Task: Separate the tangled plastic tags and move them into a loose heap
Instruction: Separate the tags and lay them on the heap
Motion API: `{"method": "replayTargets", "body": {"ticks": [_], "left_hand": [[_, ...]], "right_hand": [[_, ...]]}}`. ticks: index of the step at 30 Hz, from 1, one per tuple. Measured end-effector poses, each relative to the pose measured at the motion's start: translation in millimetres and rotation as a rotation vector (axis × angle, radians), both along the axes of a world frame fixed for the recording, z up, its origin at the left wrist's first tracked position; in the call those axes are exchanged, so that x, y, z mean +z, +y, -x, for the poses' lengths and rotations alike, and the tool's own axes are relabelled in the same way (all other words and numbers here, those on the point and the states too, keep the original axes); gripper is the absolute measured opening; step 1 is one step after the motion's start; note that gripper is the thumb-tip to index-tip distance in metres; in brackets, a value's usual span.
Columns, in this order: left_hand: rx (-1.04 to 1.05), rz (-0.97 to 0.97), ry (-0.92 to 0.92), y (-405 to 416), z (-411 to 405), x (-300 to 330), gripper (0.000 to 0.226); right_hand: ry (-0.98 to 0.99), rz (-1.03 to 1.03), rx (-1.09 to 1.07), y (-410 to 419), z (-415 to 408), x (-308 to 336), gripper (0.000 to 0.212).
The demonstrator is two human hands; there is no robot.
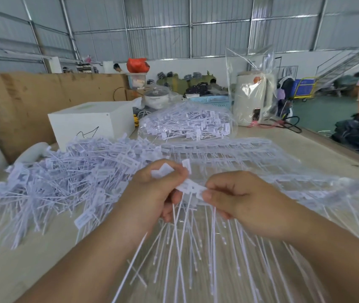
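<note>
You are pinching light, springy tags (192, 189) at their flat heads.
Left hand (152, 193) is gripping several; right hand (235, 200) is nipping one; pull there; the thin tails snag; loose heap (65, 176) is lying centre left.

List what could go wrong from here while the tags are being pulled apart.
1. Both hands, left and right, pinch the flat heads of one small white plastic tag cluster; a hard pull might snap a head.
2. The cluster's long thin tails fan down over other strips on the pale table and may snag them.
3. The loose heap of white tags lies close by, so freed tags may re-tangle.
</note>
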State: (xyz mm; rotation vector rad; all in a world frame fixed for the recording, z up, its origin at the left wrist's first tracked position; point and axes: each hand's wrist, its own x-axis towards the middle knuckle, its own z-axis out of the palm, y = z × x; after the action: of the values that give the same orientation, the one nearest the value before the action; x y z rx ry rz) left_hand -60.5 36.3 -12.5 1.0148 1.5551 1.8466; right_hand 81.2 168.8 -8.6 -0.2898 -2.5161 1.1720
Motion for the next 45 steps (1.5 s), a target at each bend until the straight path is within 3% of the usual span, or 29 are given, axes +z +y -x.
{"method": "replayTargets", "body": {"ticks": [4, 12, 19, 21, 23, 26, 27, 36, 39, 42, 45], "left_hand": [[0.056, 0.017, 0.019, -1, -5, 1, 0.025], [0.054, -0.157, -0.499, 10, -19, 5, 0.023], [0.157, -0.297, -0.595, 9, -17, 3, 0.02], [0.27, -0.318, -0.542, 4, 0, 4, 0.017], [0.298, -0.229, -0.371, -1, 9, 3, 0.019], [0.126, -0.098, -0.101, 2, -4, -2, 0.021], [0.065, -0.095, -0.046, 4, -10, -3, 0.017], [0.016, -0.103, 0.125, -1, -13, 0, 0.015], [0.059, -0.112, 0.082, -3, -7, 1, 0.02], [0.065, -0.106, 0.053, -4, -5, 1, 0.018], [0.048, -0.128, -0.029, -2, -9, 1, 0.006]], "right_hand": [[0.044, 0.041, -0.015, -2, 0, 3, 0.032], [0.347, 0.032, -0.246, -16, 15, 0, 0.041], [0.511, 0.0, -0.3, -21, 20, -6, 0.033], [0.556, -0.036, -0.355, -13, 16, -3, 0.035], [0.524, -0.039, -0.284, -7, 11, -4, 0.031], [0.405, 0.075, 0.002, -12, 10, -9, 0.004], [0.381, 0.074, 0.053, -14, 11, -12, 0.008], [0.292, 0.127, 0.086, -12, 11, -13, 0.031], [0.168, 0.088, 0.063, -8, 6, -4, 0.013], [0.047, 0.079, 0.1, -2, 2, -3, 0.032], [0.136, 0.045, 0.05, -8, 4, -3, 0.039]]}}
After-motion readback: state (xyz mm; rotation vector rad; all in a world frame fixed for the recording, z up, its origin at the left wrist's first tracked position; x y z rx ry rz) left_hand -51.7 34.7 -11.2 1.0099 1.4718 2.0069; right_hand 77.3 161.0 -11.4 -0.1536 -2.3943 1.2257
